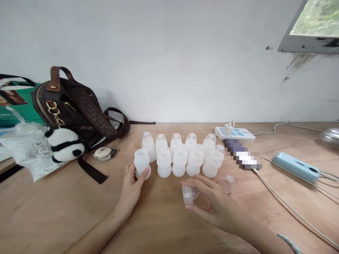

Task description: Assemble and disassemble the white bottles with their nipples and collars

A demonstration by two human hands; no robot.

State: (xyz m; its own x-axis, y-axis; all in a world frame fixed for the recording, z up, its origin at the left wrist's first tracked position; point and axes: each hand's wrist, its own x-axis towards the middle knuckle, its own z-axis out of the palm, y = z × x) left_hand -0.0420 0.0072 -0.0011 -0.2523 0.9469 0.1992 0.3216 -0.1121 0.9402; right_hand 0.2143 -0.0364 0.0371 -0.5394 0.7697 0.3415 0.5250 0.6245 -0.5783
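Note:
My left hand [134,181] is wrapped round an uncapped, frosted white baby bottle [142,164], which stands upright at the left end of the front row. Between the fingers and thumb of my right hand [209,197] is a clear bottle collar with a nipple [188,194], turned on its side. A transparent dome cap [227,184] lies on the table just beyond that hand. Several more baby bottles [178,165], each with a clear cap on, stand close together in two rows behind my hands.
A brown backpack [79,106] with a panda plush [65,144] leans at the left, near a watch [113,153] and a plastic bag [26,148]. To the right are a power strip [245,134], a blurred-out object [242,155], a light-blue device [295,166] and cables across the table.

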